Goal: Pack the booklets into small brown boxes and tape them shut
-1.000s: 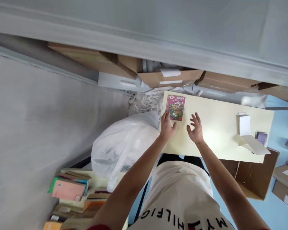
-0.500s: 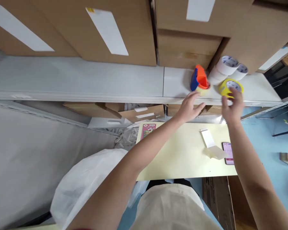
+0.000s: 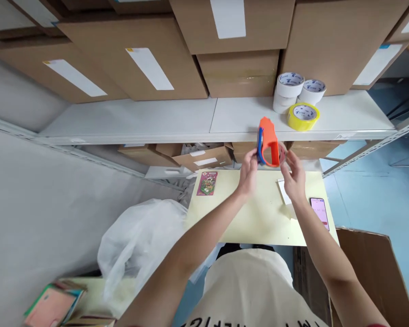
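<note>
My left hand (image 3: 248, 175) grips an orange and blue tape dispenser (image 3: 267, 145) by its left side, holding it in the air above the pale yellow table (image 3: 259, 218). My right hand (image 3: 295, 179) is closed on the dispenser's right side, at the tape roll. A small pink book (image 3: 207, 183) lies flat at the table's far left corner, apart from both hands.
A yellow tape roll (image 3: 303, 116) and white rolls (image 3: 290, 91) sit on the white shelf (image 3: 157, 120) under stacked cardboard boxes (image 3: 150, 68). A phone (image 3: 319, 210) and white paper (image 3: 284, 190) lie on the table's right. A white plastic bag (image 3: 139, 240) is left, an open carton (image 3: 375, 272) right.
Both hands left the pink book, reached up to the shelf, and have brought the orange tape dispenser down off it. The view tilted up to show the shelf.
</note>
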The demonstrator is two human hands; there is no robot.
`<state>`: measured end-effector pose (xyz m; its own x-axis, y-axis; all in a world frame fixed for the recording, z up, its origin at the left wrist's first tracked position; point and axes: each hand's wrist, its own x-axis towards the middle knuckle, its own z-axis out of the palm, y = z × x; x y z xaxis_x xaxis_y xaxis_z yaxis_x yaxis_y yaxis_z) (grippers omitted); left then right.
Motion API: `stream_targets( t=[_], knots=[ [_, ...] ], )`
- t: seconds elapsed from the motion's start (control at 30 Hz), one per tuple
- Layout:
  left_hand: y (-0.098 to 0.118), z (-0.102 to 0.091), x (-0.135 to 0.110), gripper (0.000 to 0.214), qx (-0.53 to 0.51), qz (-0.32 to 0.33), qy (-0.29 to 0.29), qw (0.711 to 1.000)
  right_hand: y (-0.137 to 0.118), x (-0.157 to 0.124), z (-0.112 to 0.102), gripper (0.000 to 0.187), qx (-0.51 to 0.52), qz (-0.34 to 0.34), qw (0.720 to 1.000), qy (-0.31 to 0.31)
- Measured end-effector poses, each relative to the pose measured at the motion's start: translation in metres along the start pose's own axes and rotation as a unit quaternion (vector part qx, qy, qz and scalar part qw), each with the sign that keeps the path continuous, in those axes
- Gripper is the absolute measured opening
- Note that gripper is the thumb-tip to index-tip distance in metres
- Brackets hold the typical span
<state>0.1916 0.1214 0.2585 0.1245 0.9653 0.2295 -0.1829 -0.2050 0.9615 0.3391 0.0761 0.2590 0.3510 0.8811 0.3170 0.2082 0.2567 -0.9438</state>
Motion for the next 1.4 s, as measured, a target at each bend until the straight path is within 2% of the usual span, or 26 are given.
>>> stream_targets(
  t=[0.13,0.3,0.5,0.7,0.8,0.87,0.97,1.03,1.13,1.23,1.33,1.4],
  knots=[
    [-0.037,-0.001,-0.079,0.075,-0.003,-0.103,-0.018,0.994,0.044,-0.076,-0.024,0.056,-0.038,0.079,0.996,0.006],
    [-0.092,-0.004,-0.134,0.07,0.022,-0.227,-0.012,0.974,0.111,-0.137,-0.033,0.057,-0.061,0.215,0.975,-0.015],
    [-0.144,-0.006,-0.169,0.06,0.019,-0.295,-0.001,0.955,0.155,-0.188,-0.035,0.051,-0.071,0.296,0.952,-0.031],
    [-0.169,-0.01,-0.174,0.055,0.054,-0.391,-0.007,0.919,0.175,-0.203,-0.034,0.056,-0.09,0.341,0.934,-0.056],
    [-0.171,-0.011,-0.172,0.052,0.066,-0.402,-0.009,0.913,0.179,-0.202,-0.037,0.059,-0.113,0.354,0.924,-0.086],
    [-0.168,-0.012,-0.171,0.05,0.064,-0.407,-0.003,0.911,0.176,-0.201,-0.039,0.062,-0.156,0.331,0.925,-0.101],
    [-0.16,-0.018,-0.172,0.053,0.047,-0.399,0.016,0.916,0.161,-0.197,-0.037,0.064,-0.231,0.226,0.94,-0.105],
    [-0.15,-0.027,-0.175,0.057,0.033,-0.371,0.019,0.928,0.145,-0.191,-0.028,0.063,-0.244,0.151,0.951,-0.118],
    [-0.13,-0.05,-0.18,0.061,0.025,-0.324,0.02,0.946,0.119,-0.179,0.0,0.061,-0.22,0.09,0.957,-0.165],
    [-0.103,-0.084,-0.193,0.061,0.043,-0.297,0.054,0.952,0.102,-0.173,0.039,0.058,-0.182,0.065,0.958,-0.214],
    [-0.074,-0.127,-0.216,0.056,0.096,-0.271,0.128,0.949,0.092,-0.177,0.085,0.055,-0.139,0.06,0.949,-0.278],
    [-0.056,-0.161,-0.24,0.052,0.137,-0.264,0.201,0.933,0.086,-0.186,0.117,0.052,-0.128,0.071,0.926,-0.347]
  ],
)
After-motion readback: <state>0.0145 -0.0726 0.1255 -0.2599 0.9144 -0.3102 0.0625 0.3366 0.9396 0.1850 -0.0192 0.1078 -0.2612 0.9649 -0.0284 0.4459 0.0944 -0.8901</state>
